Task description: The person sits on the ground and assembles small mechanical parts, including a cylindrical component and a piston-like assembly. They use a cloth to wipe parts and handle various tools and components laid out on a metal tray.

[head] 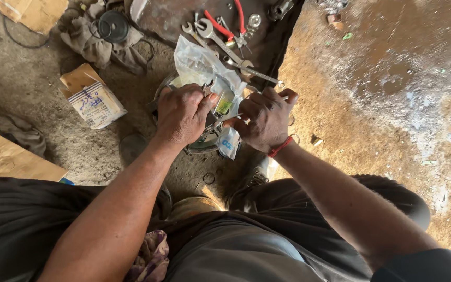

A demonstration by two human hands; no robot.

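Dirt floor point(392, 104) workshop, dusty and stained, with the person crouched or sitting low and looking straight down at their own two hands. Spread on a dark sheet point(168, 21) at the top are wrenches point(212, 34), red-handled pliers point(225, 26) and some small metal bits. A small cardboard box point(92, 96) sits off to the left on the floor, with rags point(95, 44) and a round black part point(111, 25) behind it.

Both hands are over a round metal part point(204, 138) on the floor, mostly hidden underneath them. A crinkly clear plastic bag point(207, 70) with some packets in it lies right across that part. The left hand point(184, 112) is curled over the top of the round part, fingers closed around what looks like a small metal tool or fitting poking out by the thumb; I can't tell exactly what. The right hand point(264, 120), red band on the wrist, is closed in a pinch around a thin metal piece point(220, 122) that points in toward the left hand.

My read: this is the fiddly bit, working a small piece into or out of the round part, left hand steadying, right hand doing the fine work. Next move probably calls for a steady left hand and a firm pinch, with the bag kept clear.
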